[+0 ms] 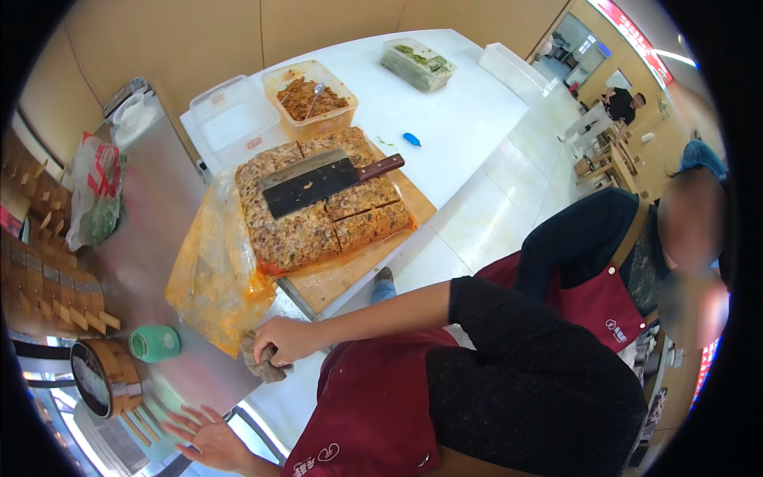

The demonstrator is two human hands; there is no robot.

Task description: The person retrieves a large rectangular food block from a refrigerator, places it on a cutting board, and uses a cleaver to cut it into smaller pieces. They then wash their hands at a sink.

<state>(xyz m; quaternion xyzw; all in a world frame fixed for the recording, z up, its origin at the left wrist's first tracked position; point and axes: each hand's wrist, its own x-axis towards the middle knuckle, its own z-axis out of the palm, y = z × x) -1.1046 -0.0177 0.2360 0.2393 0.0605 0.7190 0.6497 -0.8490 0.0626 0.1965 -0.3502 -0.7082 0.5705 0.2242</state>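
My right hand [286, 341] grips a crumpled grey-brown cloth [262, 362] at the near edge of the steel counter [197, 369]. Down at the lower left, my left hand [208, 441] is held with fingers spread and nothing in it. Beyond the cloth lies an orange-stained plastic sheet [208, 280], running up to a thick slab of chunky brown food [292, 238]. Cuts divide part of the slab, which rests on a wooden board [340, 280]. Flat across its top lies a cleaver [310, 186] with a brown handle.
A tub of reddish filling [313, 101] with a spoon, a clear lid [232, 125], a tub of green food [417, 64] and a blue object [411, 139] occupy the white table [471, 113]. A green jar [155, 344] stands near a bamboo steamer [107, 378]. An aproned person [572, 250] is close at right.
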